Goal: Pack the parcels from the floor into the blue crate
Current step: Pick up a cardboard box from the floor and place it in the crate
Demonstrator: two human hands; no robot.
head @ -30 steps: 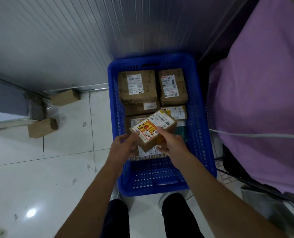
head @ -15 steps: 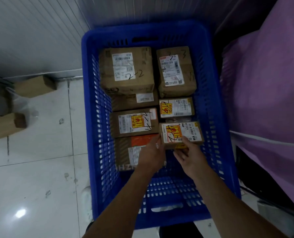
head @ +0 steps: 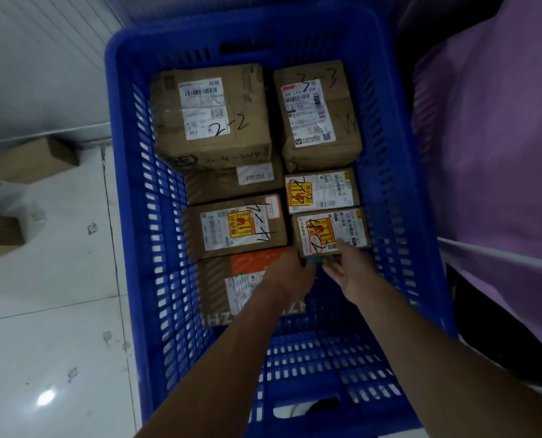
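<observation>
The blue crate (head: 127, 191) stands on the floor below me and holds several cardboard parcels. A small parcel (head: 329, 230) with a white label and a yellow-red sticker sits low on the crate's right side, just in front of a similar parcel (head: 321, 191). My left hand (head: 290, 270) grips its near left corner. My right hand (head: 350, 270) grips its near edge, thumb on the label. A larger parcel with an orange patch (head: 231, 279) lies under my left forearm. Two cardboard parcels (head: 35, 159) (head: 0, 235) lie on the floor at the left.
A ribbed grey wall panel (head: 42, 74) runs behind the crate and the floor parcels. A purple cloth-covered bulk (head: 484, 137) presses close to the crate's right side. The white tiled floor (head: 57, 343) spreads out to the left. The crate's near end shows bare bottom.
Both hands have carried the small parcel from above the crate down into its right side, against the similar parcel. The view has moved closer over the crate.
</observation>
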